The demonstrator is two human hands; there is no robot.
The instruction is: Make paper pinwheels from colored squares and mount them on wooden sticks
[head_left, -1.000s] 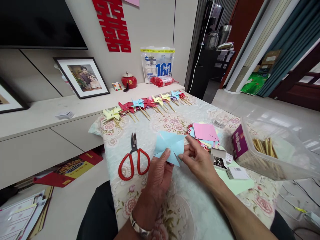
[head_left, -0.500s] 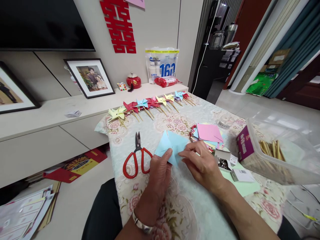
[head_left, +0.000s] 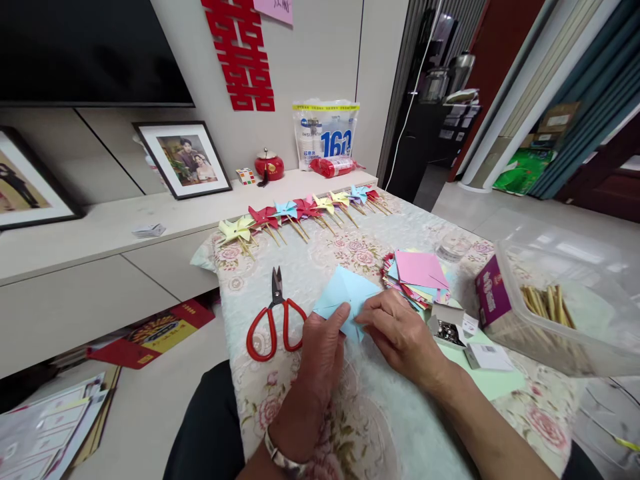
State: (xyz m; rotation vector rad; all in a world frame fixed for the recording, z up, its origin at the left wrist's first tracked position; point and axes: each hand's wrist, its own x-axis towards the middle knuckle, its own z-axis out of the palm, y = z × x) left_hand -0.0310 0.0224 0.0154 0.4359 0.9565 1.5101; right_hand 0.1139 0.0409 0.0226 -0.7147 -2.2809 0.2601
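A square of light blue paper (head_left: 346, 288) with slits cut in it is held between my two hands above the flowered tablecloth. My left hand (head_left: 325, 337) grips its lower left part, thumb on top near the middle and fingers underneath. At the lower right edge, my right hand (head_left: 397, 330) pinches the paper with thumb and forefinger. Just left of my left hand lie scissors (head_left: 277, 313) with red handles, blades partly apart. Beyond my right hand rests a stack of coloured paper squares (head_left: 420, 269), pink on top. Finished paper pinwheels (head_left: 287, 212) on sticks lie in a row at the far edge.
To the right stand a small open box of metal pins (head_left: 447, 331), a closed white box (head_left: 489, 357) and a clear plastic bin (head_left: 555, 320) with thin sticks. A tape roll (head_left: 454, 247) lies behind. A white cabinet (head_left: 110, 250) borders the table at the back left.
The blue paper lies flatter in my hands, and its right part no longer stands up. My right hand has shifted slightly toward the paper's lower edge. The camera has tilted a little.
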